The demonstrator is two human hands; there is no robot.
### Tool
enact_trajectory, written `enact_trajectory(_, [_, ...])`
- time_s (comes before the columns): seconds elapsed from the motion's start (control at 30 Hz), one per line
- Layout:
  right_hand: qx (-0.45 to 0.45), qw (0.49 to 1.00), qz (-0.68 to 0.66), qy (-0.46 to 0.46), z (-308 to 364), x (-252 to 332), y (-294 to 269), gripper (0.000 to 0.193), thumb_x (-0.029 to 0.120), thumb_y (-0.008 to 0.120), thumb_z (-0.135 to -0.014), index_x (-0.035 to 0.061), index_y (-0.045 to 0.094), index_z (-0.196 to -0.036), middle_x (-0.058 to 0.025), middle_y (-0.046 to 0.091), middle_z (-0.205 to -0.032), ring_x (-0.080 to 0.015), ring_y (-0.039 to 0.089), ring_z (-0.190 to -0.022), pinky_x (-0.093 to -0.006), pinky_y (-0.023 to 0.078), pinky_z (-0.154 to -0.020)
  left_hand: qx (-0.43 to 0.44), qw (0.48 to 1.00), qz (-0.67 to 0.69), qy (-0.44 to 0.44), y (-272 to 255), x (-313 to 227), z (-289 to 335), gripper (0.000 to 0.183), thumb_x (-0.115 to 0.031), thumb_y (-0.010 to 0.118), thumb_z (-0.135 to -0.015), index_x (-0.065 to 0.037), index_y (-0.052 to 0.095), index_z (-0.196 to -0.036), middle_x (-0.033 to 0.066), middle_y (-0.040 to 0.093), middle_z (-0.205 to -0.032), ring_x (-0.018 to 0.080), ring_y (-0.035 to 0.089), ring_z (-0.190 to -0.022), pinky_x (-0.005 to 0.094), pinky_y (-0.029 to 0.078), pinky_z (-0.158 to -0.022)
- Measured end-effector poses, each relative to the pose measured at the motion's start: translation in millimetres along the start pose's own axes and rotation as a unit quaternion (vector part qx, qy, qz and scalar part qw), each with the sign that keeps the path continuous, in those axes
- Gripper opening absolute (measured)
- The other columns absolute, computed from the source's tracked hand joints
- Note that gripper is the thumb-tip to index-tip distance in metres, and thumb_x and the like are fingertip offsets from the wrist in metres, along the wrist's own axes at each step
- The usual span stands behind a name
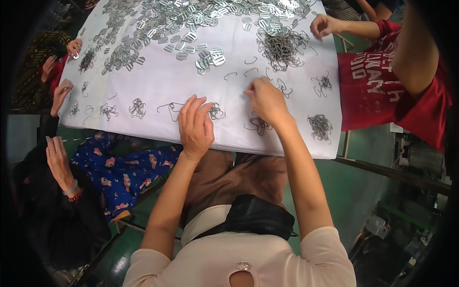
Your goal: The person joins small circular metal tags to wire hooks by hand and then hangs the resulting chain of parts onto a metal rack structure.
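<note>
My left hand (196,125) rests on the white-covered table (153,86) near its front edge, its fingers stretched out and slightly bent. Beside its fingertips lies a small bunch of bent wire hooks (217,112), partly covered by them; another wire piece (168,109) sticks out on their left. Farther right, my right hand (268,101) is closed above the cloth, thumb and fingers drawn together; what they hold, if anything, is too small to make out. Under its wrist lies another wire bunch (260,125). Single hooks (230,75) lie just past its fingertips.
Flat silver slotted metal pieces (191,36) spread across the far table. A larger dark wire heap (281,50) lies at far right, with smaller bunches (137,108) along the front. A person in red (377,76) works at right; other people's hands (60,162) are at left.
</note>
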State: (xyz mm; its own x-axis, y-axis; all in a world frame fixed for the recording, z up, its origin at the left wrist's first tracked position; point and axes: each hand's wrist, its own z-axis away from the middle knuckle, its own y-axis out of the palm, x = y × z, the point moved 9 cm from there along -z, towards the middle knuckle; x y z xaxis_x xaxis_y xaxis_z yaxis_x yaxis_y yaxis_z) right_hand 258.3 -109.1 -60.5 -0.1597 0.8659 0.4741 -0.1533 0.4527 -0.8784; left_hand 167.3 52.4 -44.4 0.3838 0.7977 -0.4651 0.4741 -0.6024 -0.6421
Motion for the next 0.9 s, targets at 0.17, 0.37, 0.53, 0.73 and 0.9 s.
enact_trajectory(0.17, [0.007, 0.996, -0.078, 0.038, 50.8, -32.1, -20.7, 0.009, 0.009, 0.056, -0.082, 0.0009, 0.057, -0.084, -0.0130, 0.055, -0.084, -0.0298, 0.055, -0.078, -0.0374, 0.043, -0.071, 0.015, 1.000, 0.009, 0.005, 0.4, -0.4, 0.0, 0.032, 0.006, 0.054, -0.072, -0.002, 0.058, -0.102, 0.0122, 0.055, -0.111, 0.0341, 0.048, -0.112, 0.0417, 0.037, -0.093])
enact_trajectory(0.37, [-0.049, 0.997, -0.047, 0.024, 36.8, -50.9, -27.3, 0.022, 0.007, 0.054, -0.084, 0.0135, 0.064, -0.102, -0.0103, 0.055, -0.089, -0.0295, 0.057, -0.079, -0.0375, 0.045, -0.070, 0.028, 0.999, 0.031, 0.022, 4.3, -2.7, -1.6, 0.033, 0.006, 0.054, -0.071, -0.002, 0.058, -0.102, 0.0128, 0.055, -0.111, 0.0341, 0.048, -0.112, 0.0418, 0.037, -0.093])
enact_trajectory(0.53, [-0.105, 0.990, -0.015, 0.094, 25.5, -69.8, -37.9, 0.022, 0.009, 0.052, -0.085, 0.0129, 0.063, -0.104, -0.0106, 0.055, -0.089, -0.0283, 0.057, -0.079, -0.0361, 0.045, -0.071, 0.034, 0.999, 0.034, 0.023, 5.1, -2.7, -2.1, 0.033, 0.006, 0.054, -0.071, -0.002, 0.057, -0.103, 0.0135, 0.055, -0.111, 0.0348, 0.047, -0.112, 0.0419, 0.038, -0.093])
enact_trajectory(0.73, [-0.119, 0.984, -0.042, 0.128, 29.9, -84.3, -31.5, 0.016, 0.016, 0.055, -0.084, 0.0077, 0.064, -0.095, -0.0106, 0.057, -0.089, -0.0275, 0.058, -0.078, -0.0366, 0.046, -0.071, 0.027, 0.999, 0.023, 0.008, 2.4, 0.4, -1.5, 0.032, 0.006, 0.053, -0.071, -0.002, 0.057, -0.102, 0.0142, 0.054, -0.111, 0.0358, 0.047, -0.112, 0.0429, 0.038, -0.093])
enact_trajectory(0.9, [-0.147, 0.977, -0.039, 0.153, 9.7, -72.3, -34.6, 0.021, 0.025, 0.059, -0.081, 0.0045, 0.063, -0.084, -0.0100, 0.057, -0.090, -0.0291, 0.060, -0.077, -0.0396, 0.046, -0.070, 0.041, 0.999, 0.010, 0.011, 5.6, 0.2, -1.9, 0.031, 0.005, 0.053, -0.072, -0.002, 0.057, -0.102, 0.0150, 0.054, -0.112, 0.0364, 0.047, -0.112, 0.0432, 0.038, -0.093])
